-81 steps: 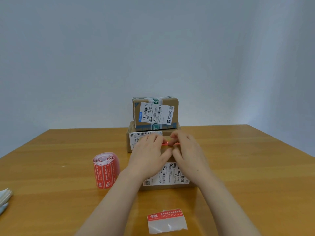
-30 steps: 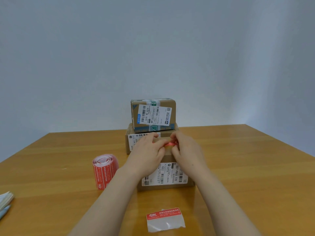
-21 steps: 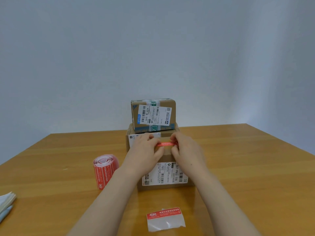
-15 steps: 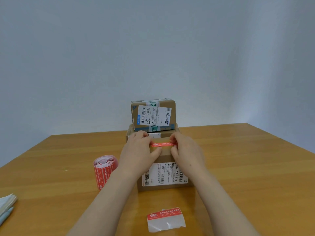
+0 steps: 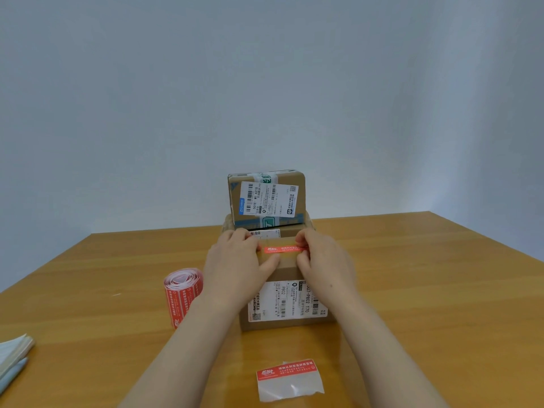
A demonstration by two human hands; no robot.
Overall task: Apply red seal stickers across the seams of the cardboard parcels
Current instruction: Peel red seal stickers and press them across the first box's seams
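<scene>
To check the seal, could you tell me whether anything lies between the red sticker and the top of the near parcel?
Nothing visible does. The red sticker appears to lie directly on top of the near parcel, while the left hand and right hand hold its two ends. The seam itself cannot be made out.
</scene>
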